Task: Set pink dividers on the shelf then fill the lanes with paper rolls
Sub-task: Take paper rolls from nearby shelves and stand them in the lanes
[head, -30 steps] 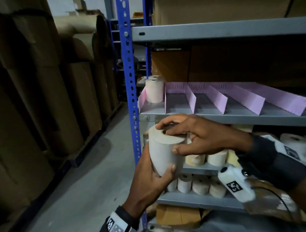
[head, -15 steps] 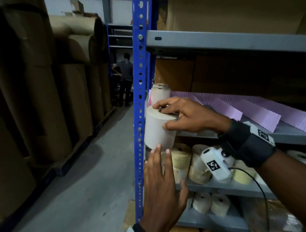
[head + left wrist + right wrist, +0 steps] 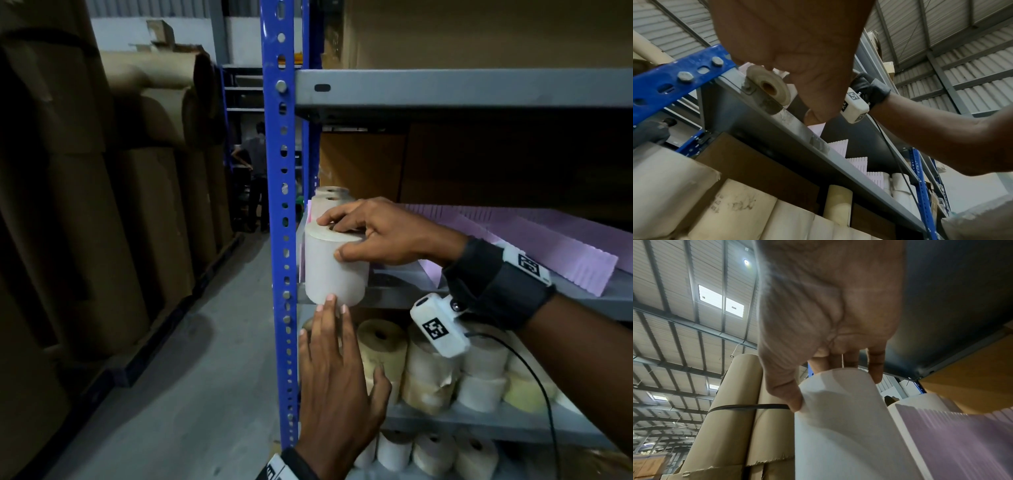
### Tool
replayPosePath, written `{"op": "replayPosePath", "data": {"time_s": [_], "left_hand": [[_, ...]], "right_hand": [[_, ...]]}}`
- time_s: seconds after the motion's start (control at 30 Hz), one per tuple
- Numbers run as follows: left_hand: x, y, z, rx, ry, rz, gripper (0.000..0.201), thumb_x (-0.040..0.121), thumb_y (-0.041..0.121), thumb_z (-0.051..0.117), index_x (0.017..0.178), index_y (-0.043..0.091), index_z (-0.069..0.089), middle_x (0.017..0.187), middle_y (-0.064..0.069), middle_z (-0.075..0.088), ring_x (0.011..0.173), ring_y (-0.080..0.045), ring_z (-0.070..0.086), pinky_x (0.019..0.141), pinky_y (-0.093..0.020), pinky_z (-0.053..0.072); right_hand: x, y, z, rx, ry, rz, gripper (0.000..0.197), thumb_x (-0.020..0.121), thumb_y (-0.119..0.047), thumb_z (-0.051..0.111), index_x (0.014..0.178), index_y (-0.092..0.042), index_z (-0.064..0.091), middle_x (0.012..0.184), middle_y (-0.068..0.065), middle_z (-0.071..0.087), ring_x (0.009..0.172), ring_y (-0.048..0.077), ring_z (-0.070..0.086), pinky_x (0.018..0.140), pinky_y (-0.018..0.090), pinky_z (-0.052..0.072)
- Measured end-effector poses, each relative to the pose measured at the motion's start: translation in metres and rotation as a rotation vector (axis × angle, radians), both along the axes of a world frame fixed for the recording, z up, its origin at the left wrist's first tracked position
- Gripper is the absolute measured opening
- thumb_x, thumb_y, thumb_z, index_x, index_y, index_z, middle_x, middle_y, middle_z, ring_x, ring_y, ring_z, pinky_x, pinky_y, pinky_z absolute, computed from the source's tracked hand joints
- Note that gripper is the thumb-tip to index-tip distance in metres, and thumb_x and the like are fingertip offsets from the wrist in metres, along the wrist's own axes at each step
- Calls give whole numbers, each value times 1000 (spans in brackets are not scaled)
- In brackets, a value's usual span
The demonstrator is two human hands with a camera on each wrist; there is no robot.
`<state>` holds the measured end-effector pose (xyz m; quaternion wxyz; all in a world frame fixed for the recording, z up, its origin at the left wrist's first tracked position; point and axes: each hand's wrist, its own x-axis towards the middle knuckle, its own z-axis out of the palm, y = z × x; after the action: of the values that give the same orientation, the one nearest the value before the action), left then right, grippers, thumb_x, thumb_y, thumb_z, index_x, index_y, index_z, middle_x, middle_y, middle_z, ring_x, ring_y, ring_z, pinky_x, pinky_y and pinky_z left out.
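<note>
My right hand (image 3: 342, 236) grips a white paper roll (image 3: 334, 274) from above, fingers across its top, thumb on its side. The roll stands upright at the front edge of the leftmost lane, and its bottom end (image 3: 772, 87) juts past the grey shelf (image 3: 797, 129). Below it, my left hand (image 3: 332, 315) is flat with straight fingers, its fingertips touching the roll's lower rim. Two more rolls (image 3: 330, 195) stand behind in that lane. Pink dividers (image 3: 565, 250) split the shelf into lanes to the right. In the right wrist view the fingers (image 3: 875, 369) hook over the roll (image 3: 838, 418) beside a pink divider (image 3: 962, 434).
A blue upright post (image 3: 284, 240) stands right beside the roll on its left. The shelf below (image 3: 479, 421) holds several cream and white rolls (image 3: 428, 370). Tall brown paper reels (image 3: 137, 205) line the aisle's left side. A person (image 3: 257, 164) stands far down the aisle.
My left hand let go of the roll and now only touches its lower rim. My right hand lifted the roll up to the front of the leftmost lane.
</note>
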<state>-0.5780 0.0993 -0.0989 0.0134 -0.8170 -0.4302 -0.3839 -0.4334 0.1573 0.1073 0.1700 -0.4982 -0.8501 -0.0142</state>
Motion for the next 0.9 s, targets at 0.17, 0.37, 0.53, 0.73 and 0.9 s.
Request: {"op": "replayPosePath", "data": {"time_s": [0.17, 0.37, 0.53, 0.73, 0.9], "left_hand": [[10, 14, 3, 2, -17, 24, 88, 83, 43, 61, 156, 1, 35, 169, -15, 15, 154, -35, 25, 116, -60, 35], [17, 34, 9, -21, 24, 51, 88, 81, 41, 67, 154, 1, 39, 168, -18, 23, 153, -34, 25, 117, -59, 27], [20, 44, 11, -57, 94, 79, 88, 79, 45, 68, 152, 0, 44, 164, -18, 32, 150, -37, 35, 116, -64, 32], [19, 49, 9, -37, 131, 102, 89, 75, 44, 72, 149, 0, 49, 159, -19, 41, 146, -36, 43, 111, -68, 38], [14, 50, 9, -33, 150, 99, 92, 72, 44, 75, 150, 2, 49, 159, -17, 43, 146, -34, 44, 111, -67, 38]], "right_hand": [[5, 16, 5, -41, -10, -8, 42, 90, -30, 65, 126, -8, 65, 148, -5, 48, 128, 12, 48, 95, 29, 49], [5, 33, 13, -104, -132, -33, 38, 94, -31, 60, 123, -8, 66, 154, 1, 42, 133, 18, 46, 104, 40, 46], [5, 49, 17, -98, -213, -109, 30, 93, -34, 59, 107, -10, 70, 128, 9, 63, 104, 24, 63, 85, 45, 53], [16, 70, 13, -60, -239, -99, 35, 94, -32, 57, 121, -11, 64, 150, -3, 45, 103, -2, 47, 65, -2, 36], [23, 78, 9, -129, -138, -149, 38, 97, -30, 57, 124, -4, 59, 105, -28, 54, 68, -36, 37, 60, -9, 29]]}}
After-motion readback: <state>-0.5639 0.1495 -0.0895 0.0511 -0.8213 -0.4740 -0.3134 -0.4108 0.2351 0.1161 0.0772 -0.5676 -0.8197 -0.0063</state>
